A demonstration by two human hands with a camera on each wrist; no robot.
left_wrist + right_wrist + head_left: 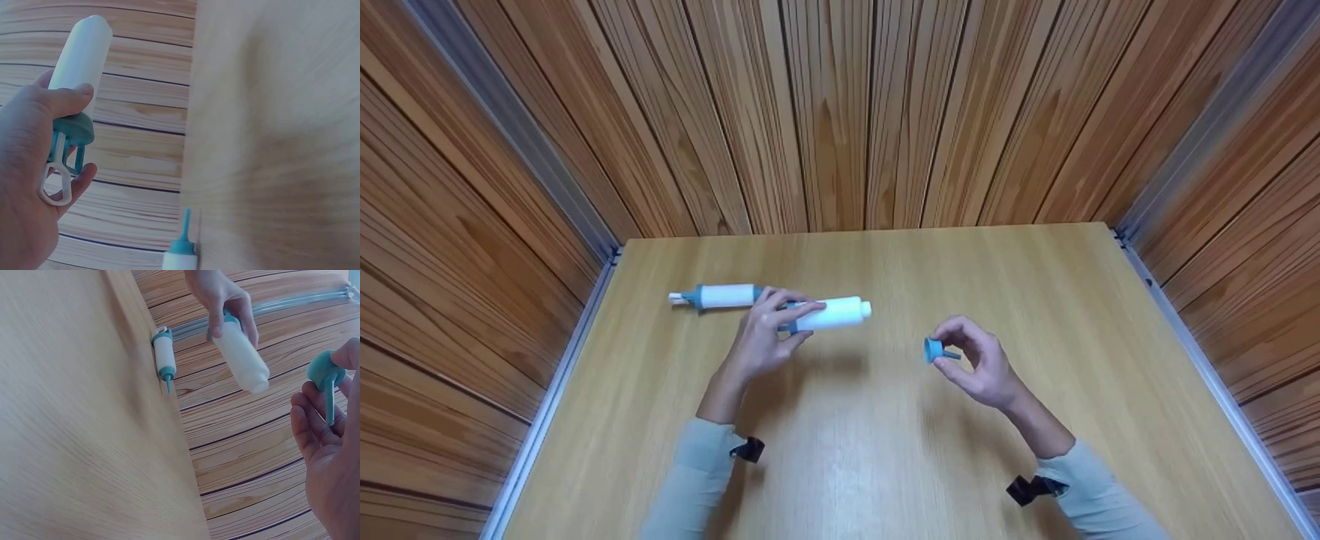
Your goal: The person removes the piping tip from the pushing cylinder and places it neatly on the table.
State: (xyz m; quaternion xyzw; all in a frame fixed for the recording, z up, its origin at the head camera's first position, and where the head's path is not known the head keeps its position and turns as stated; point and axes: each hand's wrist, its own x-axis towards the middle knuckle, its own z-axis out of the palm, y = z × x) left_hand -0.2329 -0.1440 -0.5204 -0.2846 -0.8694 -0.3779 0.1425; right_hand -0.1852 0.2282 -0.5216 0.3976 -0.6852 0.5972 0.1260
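My left hand (pixel 761 339) holds a white syringe-like dispenser (pixel 832 313) above the table, its bare white end pointing right. In the left wrist view, its teal collar (pixel 77 129) and white ring handle (pixel 66 191) show by the palm, with my thumb across the barrel. Between thumb and fingers, my right hand (pixel 982 369) pinches a teal nozzle cap (pixel 933 350), apart from the dispenser. The cap's thin spout (pixel 329 402) points back toward the palm. A second dispenser (pixel 726 295), nozzle fitted, lies on the table behind my left hand, partly hidden by it.
The wooden table (pixel 840 435) is bounded by plank walls (pixel 832 112) at the back and both sides. Metal rails (pixel 1200 375) run along its side edges. A small black device (pixel 748 449) sits on each sleeved wrist.
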